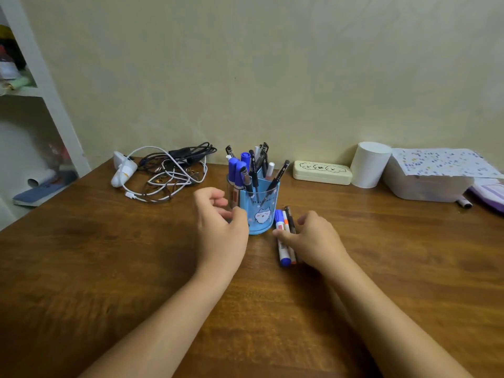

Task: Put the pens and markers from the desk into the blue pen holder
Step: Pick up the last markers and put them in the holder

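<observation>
The blue pen holder [259, 211] stands in the middle of the wooden desk [109, 255], with several pens and blue-capped markers upright in it. My left hand [221, 222] is beside its left wall, fingers curled and loosely apart, thumb touching the holder. Right of the holder lie a blue-capped white marker [282, 249], an orange-and-white pen [286, 222] and a dark pen [290, 216], side by side. My right hand [313, 238] rests on these three, thumb pressed against the marker, fingers over the far side.
A tangle of cables and a white charger [163, 170] lies back left. A cream case [321, 171], a white roll [369, 165] and a plastic box with paper on top [428, 178] line the back right. Another marker [463, 201] lies by the box.
</observation>
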